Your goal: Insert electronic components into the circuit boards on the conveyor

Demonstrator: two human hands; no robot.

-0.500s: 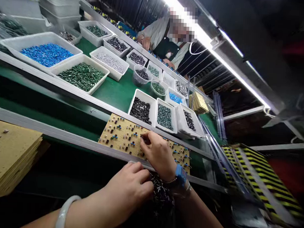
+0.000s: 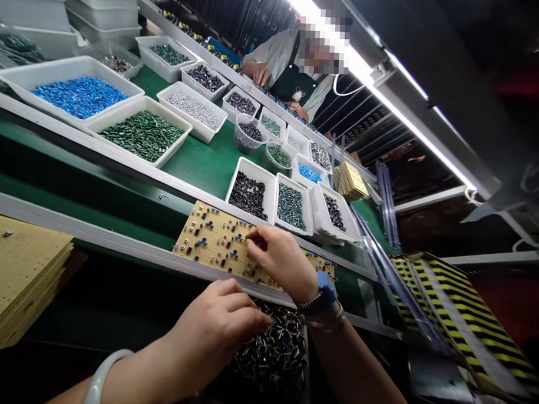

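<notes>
A tan circuit board (image 2: 210, 238) with small blue and dark parts lies between two metal rails. My right hand (image 2: 283, 258) rests on it, fingers pinched at its upper middle on something too small to name. My left hand (image 2: 214, 327) is curled, fingertips pinched at the edge of a heap of dark, metal-legged components (image 2: 273, 352) below the near rail. What the fingers hold is hidden. A pale bangle is on my left wrist, a blue watch on my right.
White trays of blue (image 2: 79, 95), green (image 2: 141, 133), grey and black (image 2: 248, 192) parts fill the green bench (image 2: 204, 161). A stack of tan boards (image 2: 14, 275) lies at left. A person (image 2: 285, 61) works at the far side. Yellow-black striped strips (image 2: 460, 315) lie at right.
My right hand shifted slightly up and left on the board. My left hand moved a little left, uncovering more of the component heap.
</notes>
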